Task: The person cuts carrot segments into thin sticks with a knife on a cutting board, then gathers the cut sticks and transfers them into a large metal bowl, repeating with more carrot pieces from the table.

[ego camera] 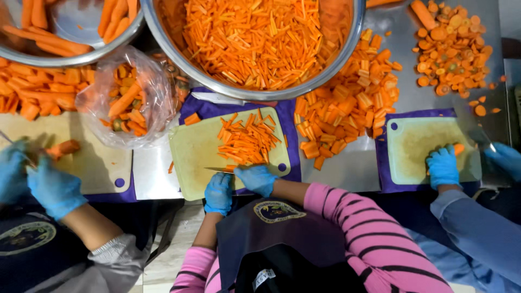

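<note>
My right hand (255,179), in a blue glove, is closed around the handle of a knife (218,170) whose blade lies flat along the near edge of the pale green cutting board (192,157). My left hand (218,193), also gloved, rests curled at the board's near edge just below the blade; nothing shows in it. A heap of carrot sticks (247,141) lies on the far half of the board. Beyond it stands a large steel bowl (347,40) full of cut carrot sticks.
A co-worker's gloved hands (40,182) cut a carrot piece on the left board. Another co-worker's hands (444,165) work on the right board (418,144). Carrot chunks (347,103), slices (450,51), a plastic bag of scraps (127,97) and a second bowl (76,32) crowd the steel table.
</note>
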Tool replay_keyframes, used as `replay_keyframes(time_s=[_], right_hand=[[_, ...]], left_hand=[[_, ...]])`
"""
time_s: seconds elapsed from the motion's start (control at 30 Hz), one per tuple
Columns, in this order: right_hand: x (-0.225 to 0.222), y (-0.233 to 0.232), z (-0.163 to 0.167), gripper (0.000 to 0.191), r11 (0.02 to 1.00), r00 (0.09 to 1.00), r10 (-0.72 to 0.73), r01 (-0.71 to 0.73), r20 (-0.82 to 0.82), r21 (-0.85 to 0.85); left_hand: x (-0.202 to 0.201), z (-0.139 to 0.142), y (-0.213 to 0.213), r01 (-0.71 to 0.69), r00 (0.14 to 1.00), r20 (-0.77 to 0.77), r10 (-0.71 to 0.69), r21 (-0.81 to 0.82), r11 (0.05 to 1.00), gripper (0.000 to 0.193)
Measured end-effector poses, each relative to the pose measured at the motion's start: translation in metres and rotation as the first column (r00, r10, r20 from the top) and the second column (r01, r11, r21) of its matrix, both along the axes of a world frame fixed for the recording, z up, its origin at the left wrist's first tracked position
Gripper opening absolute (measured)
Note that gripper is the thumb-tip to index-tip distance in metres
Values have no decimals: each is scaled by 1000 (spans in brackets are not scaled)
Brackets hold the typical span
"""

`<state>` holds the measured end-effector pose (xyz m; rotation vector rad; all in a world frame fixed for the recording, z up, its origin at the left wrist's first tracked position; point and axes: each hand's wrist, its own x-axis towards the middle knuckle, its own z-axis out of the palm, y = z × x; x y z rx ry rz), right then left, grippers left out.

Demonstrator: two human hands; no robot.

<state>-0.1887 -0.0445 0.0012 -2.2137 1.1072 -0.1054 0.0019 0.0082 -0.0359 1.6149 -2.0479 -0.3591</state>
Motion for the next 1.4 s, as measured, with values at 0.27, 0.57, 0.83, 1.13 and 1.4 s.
replay_keyframes(time_s=[0.27,0.57,0.83,1.13,1.4], right_hand=[[-30,0,14,18,946,976,-181,206,-120,251],[-28,6,-7,16,1000,997,-5,3,-76,-25],[-33,-6,-7,22,966,974,-212,222,-81,130],[-15,14,-13,18,988,994,-106,103,16,116],[-15,21,-9,14,987,994,-108,103,33,126]], left_hand=[[20,44,-91,-235,964,-133,230,-23,972,41],[56,80,-196,-107,887,460,32,138,985,42],[29,61,-86,-249,933,-234,274,130,960,41],[-25,22,3,-323,813,-367,453,364,874,37],[-12,14,-10,-383,628,-574,525,360,851,32]])
